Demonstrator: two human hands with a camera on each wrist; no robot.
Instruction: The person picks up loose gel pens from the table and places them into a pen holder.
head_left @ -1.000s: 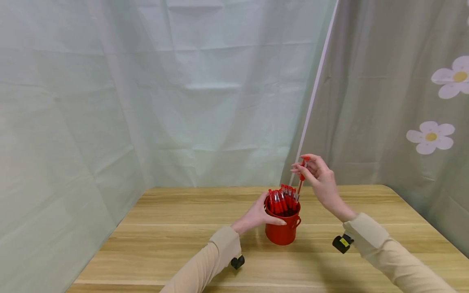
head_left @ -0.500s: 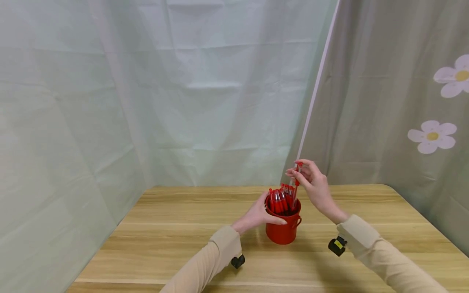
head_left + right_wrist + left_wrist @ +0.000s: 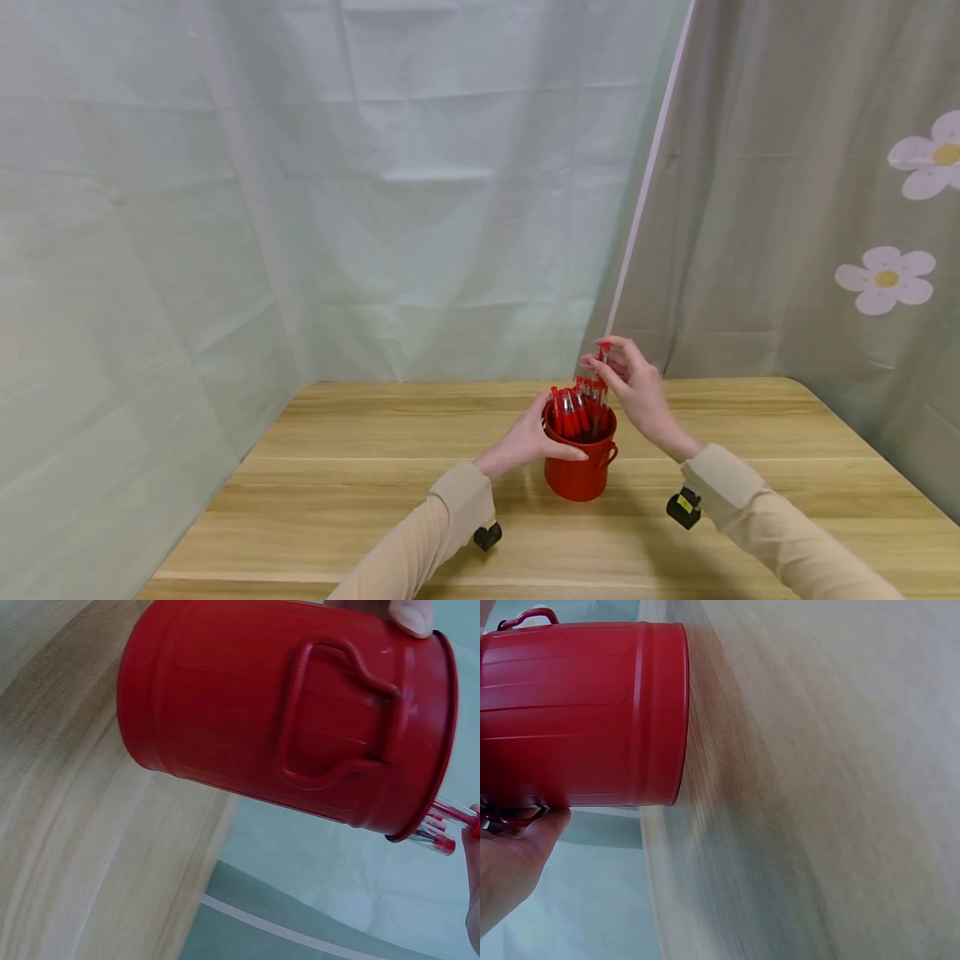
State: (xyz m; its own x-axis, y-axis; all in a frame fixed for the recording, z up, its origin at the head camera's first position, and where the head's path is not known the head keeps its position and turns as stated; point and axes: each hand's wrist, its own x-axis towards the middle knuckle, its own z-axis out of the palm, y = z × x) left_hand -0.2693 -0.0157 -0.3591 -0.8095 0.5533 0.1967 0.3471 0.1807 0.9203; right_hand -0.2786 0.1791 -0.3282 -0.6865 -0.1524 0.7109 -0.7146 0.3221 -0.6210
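A red metal bucket (image 3: 574,478) with side handles stands upright on the table, holding several red pens (image 3: 573,417) with clear caps. The left hand (image 3: 525,437) grips the bucket near its rim, thumb across the front and fingers on the far left side. In the right wrist view, its thumb tip presses the bucket's wall by the rim. Above the bucket's right side, the right hand (image 3: 636,390) pinches one red pen (image 3: 603,353) near its top end. That pen points down, and its lower part is inside the bucket, hidden by the wall in the right wrist view (image 3: 454,812).
The wooden table (image 3: 360,500) ends at a back edge just behind the bucket. Pale curtains (image 3: 450,208) hang behind and at the left, and a grey curtain with white flowers (image 3: 885,279) at the right. Each wrist wears a small black camera (image 3: 684,507).
The right hand has moved down and to the left, and the pinched pen has sunk deeper into the bucket. The left hand and the bucket have stayed in place.
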